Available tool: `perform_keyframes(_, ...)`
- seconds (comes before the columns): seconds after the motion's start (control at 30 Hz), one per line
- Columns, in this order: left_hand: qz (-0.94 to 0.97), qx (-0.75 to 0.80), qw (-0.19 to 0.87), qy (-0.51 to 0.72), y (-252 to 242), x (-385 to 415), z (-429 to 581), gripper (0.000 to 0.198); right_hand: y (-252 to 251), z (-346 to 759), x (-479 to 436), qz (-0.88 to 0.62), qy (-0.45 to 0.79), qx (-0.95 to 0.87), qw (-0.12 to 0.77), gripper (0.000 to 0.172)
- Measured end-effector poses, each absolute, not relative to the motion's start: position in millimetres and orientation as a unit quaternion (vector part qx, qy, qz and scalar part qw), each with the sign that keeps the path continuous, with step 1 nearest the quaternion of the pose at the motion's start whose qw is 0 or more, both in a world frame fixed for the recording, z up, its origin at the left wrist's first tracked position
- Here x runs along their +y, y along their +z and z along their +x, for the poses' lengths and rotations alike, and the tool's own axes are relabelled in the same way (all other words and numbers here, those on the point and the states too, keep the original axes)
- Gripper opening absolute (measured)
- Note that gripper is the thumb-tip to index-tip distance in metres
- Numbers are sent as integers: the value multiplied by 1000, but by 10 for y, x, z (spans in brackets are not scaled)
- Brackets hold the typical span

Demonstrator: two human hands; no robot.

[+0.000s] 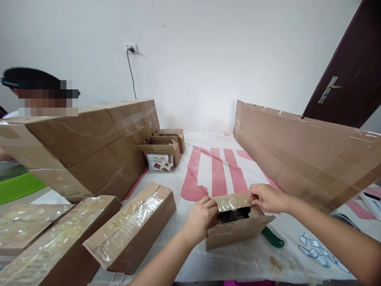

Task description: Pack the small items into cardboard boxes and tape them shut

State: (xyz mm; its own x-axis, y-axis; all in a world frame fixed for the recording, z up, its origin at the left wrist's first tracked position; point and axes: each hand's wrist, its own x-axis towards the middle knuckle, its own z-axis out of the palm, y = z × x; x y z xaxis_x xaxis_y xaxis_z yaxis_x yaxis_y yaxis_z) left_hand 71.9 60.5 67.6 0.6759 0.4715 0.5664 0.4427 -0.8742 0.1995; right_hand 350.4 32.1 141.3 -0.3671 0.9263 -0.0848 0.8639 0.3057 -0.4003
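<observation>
A small cardboard box (238, 234) stands at the front of the table, its top partly open. Something dark (235, 215) shows inside; its kind I cannot make out. My left hand (201, 217) is closed on the box's left top edge, beside the taped flap (230, 201). At the flap's right end, the fingers of my right hand (268, 197) pinch the cardboard. The front flap sticks out towards me. A dark green looped object (273, 237) lies on the cloth just right of the box, partly behind it.
Taped long boxes (133, 226) lie on the left. Stacked cartons (89, 139) form a wall behind them, with a person in a black cap (38, 81) beyond. Open boxes (163, 145) and a "Super Meal" packet (160, 162) stand further back. A cardboard panel (297, 155) borders the right.
</observation>
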Motion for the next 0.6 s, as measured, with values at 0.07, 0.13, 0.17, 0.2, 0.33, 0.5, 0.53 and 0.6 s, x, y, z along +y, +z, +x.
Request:
perform_keyframes(0.07,917,248,25,312,679,602,728,22,1424,3447,299,-576,210,-784,91,7)
perform_keyframes(0.13,920,244,27,305,685,594,736,20,1425,3307,314,-581,220,-779,82,12)
perform_keyframes(0.17,922,243,26,300,689,589,739,19,1423,3219,335,-586,220,-776,78,15)
perform_keyframes(0.2,924,241,25,296,693,582,741,18,1422,3126,364,-592,216,-773,74,17)
perform_keyframes(0.33,925,242,15,292,704,562,745,19,1414,2795,484,-606,175,-776,15,23)
perform_keyframes(0.5,929,241,14,281,722,567,745,18,1397,2621,520,-603,129,-786,-36,6)
perform_keyframes(0.53,930,240,15,279,726,568,743,18,1393,2623,518,-602,126,-787,-36,6)
perform_keyframes(0.6,930,241,19,276,733,568,738,18,1385,2666,515,-599,126,-791,-26,6)
